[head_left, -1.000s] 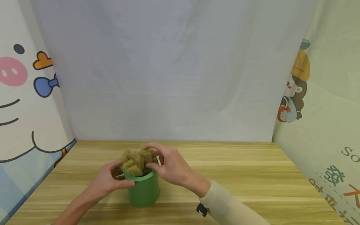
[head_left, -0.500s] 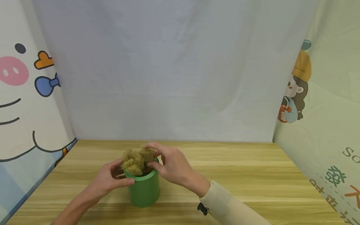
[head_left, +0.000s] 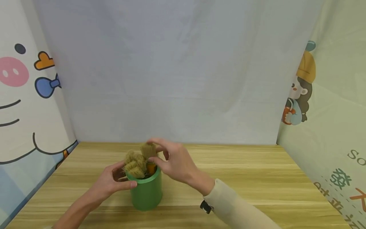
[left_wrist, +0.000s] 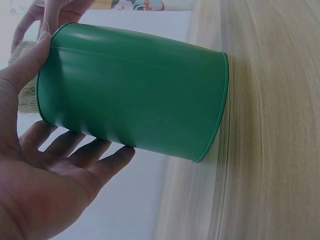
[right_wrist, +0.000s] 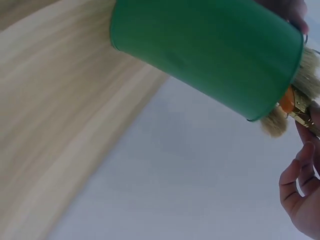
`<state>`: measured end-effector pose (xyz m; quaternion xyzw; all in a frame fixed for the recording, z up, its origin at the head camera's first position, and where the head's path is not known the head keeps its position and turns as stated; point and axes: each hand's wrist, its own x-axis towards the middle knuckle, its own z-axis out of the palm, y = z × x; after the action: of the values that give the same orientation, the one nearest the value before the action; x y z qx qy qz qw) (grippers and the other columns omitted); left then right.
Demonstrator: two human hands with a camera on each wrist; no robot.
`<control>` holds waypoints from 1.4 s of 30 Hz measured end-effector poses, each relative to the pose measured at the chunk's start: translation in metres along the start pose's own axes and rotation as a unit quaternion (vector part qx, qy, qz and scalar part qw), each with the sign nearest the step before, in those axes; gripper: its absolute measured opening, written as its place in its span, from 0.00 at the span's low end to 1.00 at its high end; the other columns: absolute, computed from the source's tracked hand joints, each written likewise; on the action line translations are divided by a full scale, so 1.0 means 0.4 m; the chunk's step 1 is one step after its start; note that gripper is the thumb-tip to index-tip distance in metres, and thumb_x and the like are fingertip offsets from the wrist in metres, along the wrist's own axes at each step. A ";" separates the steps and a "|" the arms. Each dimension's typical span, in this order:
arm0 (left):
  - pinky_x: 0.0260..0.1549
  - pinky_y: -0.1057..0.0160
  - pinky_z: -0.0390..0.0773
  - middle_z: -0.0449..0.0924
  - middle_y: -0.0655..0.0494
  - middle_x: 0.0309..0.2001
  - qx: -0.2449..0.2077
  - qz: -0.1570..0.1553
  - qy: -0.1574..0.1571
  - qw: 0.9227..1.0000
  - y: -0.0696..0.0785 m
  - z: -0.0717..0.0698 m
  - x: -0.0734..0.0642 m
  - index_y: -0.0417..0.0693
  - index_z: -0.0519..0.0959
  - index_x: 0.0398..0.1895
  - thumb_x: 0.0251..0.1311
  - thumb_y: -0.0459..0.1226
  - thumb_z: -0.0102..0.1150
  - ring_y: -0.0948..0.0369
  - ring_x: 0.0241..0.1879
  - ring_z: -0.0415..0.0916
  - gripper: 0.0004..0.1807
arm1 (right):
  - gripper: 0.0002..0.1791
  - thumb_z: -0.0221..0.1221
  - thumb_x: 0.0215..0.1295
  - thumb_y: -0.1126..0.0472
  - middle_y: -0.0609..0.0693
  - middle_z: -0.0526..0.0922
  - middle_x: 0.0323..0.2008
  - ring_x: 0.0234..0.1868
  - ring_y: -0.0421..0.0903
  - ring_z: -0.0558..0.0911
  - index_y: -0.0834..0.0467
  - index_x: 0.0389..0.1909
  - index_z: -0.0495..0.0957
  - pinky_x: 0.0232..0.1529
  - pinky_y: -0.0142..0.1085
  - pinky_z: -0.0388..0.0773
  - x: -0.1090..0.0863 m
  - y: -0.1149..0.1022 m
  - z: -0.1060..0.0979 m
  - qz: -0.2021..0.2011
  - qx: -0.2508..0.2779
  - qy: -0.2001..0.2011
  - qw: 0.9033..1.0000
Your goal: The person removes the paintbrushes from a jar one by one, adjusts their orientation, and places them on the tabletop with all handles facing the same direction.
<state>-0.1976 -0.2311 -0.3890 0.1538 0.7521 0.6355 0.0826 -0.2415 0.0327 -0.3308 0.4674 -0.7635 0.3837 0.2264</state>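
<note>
A green cylindrical canister (head_left: 146, 194) stands on the wooden table, with paintbrushes (head_left: 134, 165) in it, tan bristles up. My left hand (head_left: 105, 184) holds the canister at its left side, thumb across the front rim; in the left wrist view its fingers (left_wrist: 112, 161) rest along the wall. With thumb and fingers my right hand (head_left: 178, 163) pinches one paintbrush (head_left: 148, 150) by its bristles, raised above the others. Its orange handle (head_left: 151, 169) shows at the rim. In the right wrist view the brass ferrule (right_wrist: 301, 106) of that brush is outside the mouth. The handle's lower part is hidden inside.
The wooden table (head_left: 243, 184) extends to both sides of the canister. A plain pale curtain (head_left: 177, 79) hangs at its back edge. Printed cloths flank it, with a pig-like figure (head_left: 14, 71) at left and a cartoon child (head_left: 300, 92) at right.
My right hand has risen a little with the paintbrush, and its orange handle has come into sight at the rim. The left hand and canister stay in place.
</note>
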 end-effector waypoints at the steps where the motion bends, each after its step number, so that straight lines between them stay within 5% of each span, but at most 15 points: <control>1: 0.65 0.41 0.75 0.60 0.25 0.75 0.000 0.000 0.000 1.000 0.000 0.000 0.001 0.28 0.49 0.82 0.66 0.37 0.71 0.32 0.71 0.66 0.52 | 0.24 0.71 0.68 0.66 0.51 0.90 0.39 0.21 0.38 0.65 0.55 0.64 0.80 0.22 0.27 0.58 0.006 -0.003 -0.006 -0.005 0.000 0.002 1.000; 14: 0.65 0.41 0.75 0.47 0.21 0.78 0.006 -0.033 0.002 0.999 0.002 -0.004 -0.003 0.23 0.41 0.81 0.65 0.38 0.72 0.29 0.73 0.59 0.57 | 0.25 0.71 0.66 0.70 0.53 0.91 0.37 0.19 0.36 0.62 0.59 0.63 0.79 0.21 0.31 0.60 0.097 -0.034 -0.111 -0.069 0.027 0.064 0.995; 22: 0.66 0.40 0.74 0.44 0.22 0.79 0.016 -0.057 -0.001 0.998 0.008 -0.011 -0.003 0.24 0.42 0.82 0.68 0.39 0.70 0.28 0.74 0.56 0.55 | 0.26 0.72 0.64 0.71 0.54 0.91 0.36 0.18 0.41 0.63 0.61 0.62 0.79 0.21 0.33 0.58 0.140 -0.055 -0.207 -0.066 0.038 0.106 0.991; 26: 0.66 0.38 0.73 0.39 0.21 0.79 0.026 -0.068 -0.001 0.997 0.008 -0.015 -0.003 0.24 0.40 0.81 0.70 0.41 0.68 0.26 0.74 0.53 0.55 | 0.26 0.72 0.64 0.71 0.52 0.91 0.34 0.17 0.44 0.62 0.61 0.63 0.79 0.20 0.33 0.58 0.141 -0.047 -0.255 -0.032 0.069 0.110 0.991; 32: 0.65 0.40 0.74 0.46 0.22 0.79 0.021 -0.046 0.000 0.999 0.006 -0.010 -0.005 0.24 0.43 0.82 0.69 0.39 0.69 0.28 0.74 0.56 0.53 | 0.27 0.72 0.64 0.72 0.50 0.90 0.33 0.17 0.48 0.66 0.59 0.63 0.80 0.20 0.34 0.61 0.108 0.001 -0.299 0.046 0.096 0.094 0.990; 42: 0.64 0.40 0.75 0.49 0.23 0.78 0.014 -0.048 0.007 0.999 0.010 -0.005 -0.003 0.26 0.45 0.82 0.67 0.39 0.70 0.28 0.74 0.56 0.54 | 0.28 0.70 0.66 0.72 0.57 0.90 0.33 0.28 0.49 0.85 0.62 0.67 0.78 0.25 0.34 0.65 0.014 0.111 -0.286 0.178 0.148 0.018 0.973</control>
<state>-0.1965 -0.2330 -0.3848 0.1140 0.7682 0.6209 0.1060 -0.2850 0.1328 -0.2745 0.3459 -0.7648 0.5349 0.0963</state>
